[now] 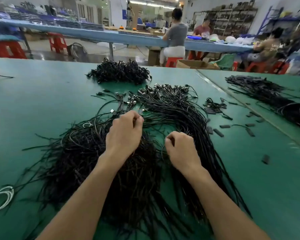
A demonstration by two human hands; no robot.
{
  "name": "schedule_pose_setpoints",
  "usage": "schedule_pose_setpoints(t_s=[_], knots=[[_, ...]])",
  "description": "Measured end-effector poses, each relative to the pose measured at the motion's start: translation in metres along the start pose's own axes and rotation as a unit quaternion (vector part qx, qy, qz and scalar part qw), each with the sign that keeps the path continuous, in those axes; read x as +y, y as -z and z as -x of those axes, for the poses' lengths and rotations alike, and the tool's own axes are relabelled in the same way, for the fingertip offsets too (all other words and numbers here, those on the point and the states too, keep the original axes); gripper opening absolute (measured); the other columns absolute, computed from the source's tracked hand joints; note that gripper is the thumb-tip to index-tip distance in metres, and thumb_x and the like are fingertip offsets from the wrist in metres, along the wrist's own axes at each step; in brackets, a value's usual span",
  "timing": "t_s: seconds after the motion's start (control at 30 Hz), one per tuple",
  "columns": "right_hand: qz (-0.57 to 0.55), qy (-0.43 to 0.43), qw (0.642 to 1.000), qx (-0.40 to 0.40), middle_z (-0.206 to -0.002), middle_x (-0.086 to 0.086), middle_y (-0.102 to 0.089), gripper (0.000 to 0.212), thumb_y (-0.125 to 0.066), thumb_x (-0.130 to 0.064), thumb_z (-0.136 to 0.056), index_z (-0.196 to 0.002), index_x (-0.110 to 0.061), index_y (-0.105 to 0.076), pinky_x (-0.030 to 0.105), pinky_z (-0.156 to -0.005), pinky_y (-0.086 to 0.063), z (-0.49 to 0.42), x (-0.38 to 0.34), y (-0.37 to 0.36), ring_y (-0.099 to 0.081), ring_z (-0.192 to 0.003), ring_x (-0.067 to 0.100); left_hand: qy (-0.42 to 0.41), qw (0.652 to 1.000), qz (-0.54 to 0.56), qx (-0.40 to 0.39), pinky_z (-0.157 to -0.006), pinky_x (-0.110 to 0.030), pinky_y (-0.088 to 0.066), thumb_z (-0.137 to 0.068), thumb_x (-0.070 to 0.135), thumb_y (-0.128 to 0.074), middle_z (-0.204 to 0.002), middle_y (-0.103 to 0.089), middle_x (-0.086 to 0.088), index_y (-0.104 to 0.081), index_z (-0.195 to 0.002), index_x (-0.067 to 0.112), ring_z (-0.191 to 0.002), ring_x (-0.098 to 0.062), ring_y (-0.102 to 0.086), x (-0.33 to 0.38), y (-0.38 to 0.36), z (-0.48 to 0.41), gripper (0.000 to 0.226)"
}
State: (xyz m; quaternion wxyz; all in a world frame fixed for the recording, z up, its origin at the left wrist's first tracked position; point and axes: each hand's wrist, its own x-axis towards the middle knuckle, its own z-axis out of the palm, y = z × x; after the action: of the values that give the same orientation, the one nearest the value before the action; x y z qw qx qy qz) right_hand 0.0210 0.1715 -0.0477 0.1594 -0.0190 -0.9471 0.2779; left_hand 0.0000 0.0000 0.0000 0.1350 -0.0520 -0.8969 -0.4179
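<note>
Here my left hand (124, 134) and right hand (180, 149) curl their fingers (138, 119) under; whether they pinch the tangled thin black cables (87, 153), I cannot tell.

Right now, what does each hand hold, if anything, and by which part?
Left hand and right hand each appear to pinch thin black cables along the cord; which strands cannot be told.

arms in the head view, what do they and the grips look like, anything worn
The left forearm and right forearm are bare as far as the frame shows, with no sleeves in view. The left grip and right grip are bare hands: no gloves, rings, watch or wristband visible.
</note>
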Motion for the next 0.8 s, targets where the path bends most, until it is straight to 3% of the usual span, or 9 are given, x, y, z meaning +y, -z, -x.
schedule_pose_setpoints(t_s=[0.1,0.2,0.3,0.5,0.67,0.8], knots=[[0.099,-0.027,0.995,0.014,-0.121,0.009,-0.053,0.026,-0.050,-0.019,-0.101,-0.124,-0.014,-0.062,0.029,-0.087,-0.041,-0.014,0.007,0.004,-0.050,-0.106,0.024,0.000,0.999,0.022,0.031,-0.079,-0.045,-0.056,-0.100,0.034,-0.054,-0.080,-0.067,0.005,-0.067,-0.098,0.025,-0.077,-0.018,-0.065,-0.008,0.008,-0.005,0.016],[0.177,-0.105,0.977,-0.055,-0.136,0.015,-0.045,0.036,-0.045,-0.019,-0.102,-0.137,-0.011,-0.050,0.036,-0.095,-0.041,-0.033,0.008,0.008,-0.043,-0.121,0.033,-0.008,0.999,0.030,0.021,-0.071,-0.038,-0.055,-0.099,0.035,-0.056,-0.073,-0.063,0.010,-0.066,-0.091,0.028,-0.067,-0.010,-0.060,-0.010,0.012,-0.005,0.014],[0.216,-0.126,0.964,-0.089,-0.133,0.014,-0.051,0.035,-0.042,-0.021,-0.104,-0.135,-0.010,-0.052,0.039,-0.095,-0.043,-0.043,0.003,0.005,-0.045,-0.122,0.032,-0.015,0.999,0.035,-0.010,-0.058,-0.029,-0.044,-0.098,0.034,-0.056,-0.065,-0.059,0.012,-0.066,-0.087,0.028,-0.054,-0.006,-0.052,-0.016,0.012,-0.005,0.015],[0.186,-0.143,0.972,-0.035,-0.113,0.012,-0.065,0.025,-0.050,-0.013,-0.099,-0.123,-0.009,-0.059,0.041,-0.087,-0.051,-0.039,0.000,-0.002,-0.057,-0.107,0.031,-0.018,0.999,0.009,-0.028,-0.057,-0.029,-0.042,-0.099,0.032,-0.055,-0.067,-0.058,0.010,-0.064,-0.088,0.028,-0.055,-0.010,-0.051,-0.029,0.026,-0.002,0.015],[0.171,-0.169,0.969,-0.065,-0.108,0.013,-0.065,0.021,-0.050,-0.018,-0.100,-0.116,-0.008,-0.061,0.040,-0.085,-0.051,-0.037,-0.005,0.001,-0.058,-0.102,0.033,-0.033,0.999,-0.005,-0.002,-0.054,-0.028,-0.039,-0.100,0.029,-0.055,-0.063,-0.057,0.009,-0.065,-0.090,0.024,-0.052,-0.010,-0.050,-0.030,0.035,0.002,0.015],[0.039,-0.118,0.992,-0.032,-0.104,0.006,-0.066,0.025,-0.044,-0.013,-0.102,-0.106,-0.012,-0.069,0.029,-0.066,-0.047,-0.037,-0.015,0.007,-0.059,-0.084,0.022,-0.038,0.999,-0.019,0.014,-0.052,-0.028,-0.035,-0.100,0.029,-0.055,-0.061,-0.050,0.010,-0.065,-0.090,0.024,-0.049,-0.009,-0.044,-0.032,0.037,0.004,0.015]])
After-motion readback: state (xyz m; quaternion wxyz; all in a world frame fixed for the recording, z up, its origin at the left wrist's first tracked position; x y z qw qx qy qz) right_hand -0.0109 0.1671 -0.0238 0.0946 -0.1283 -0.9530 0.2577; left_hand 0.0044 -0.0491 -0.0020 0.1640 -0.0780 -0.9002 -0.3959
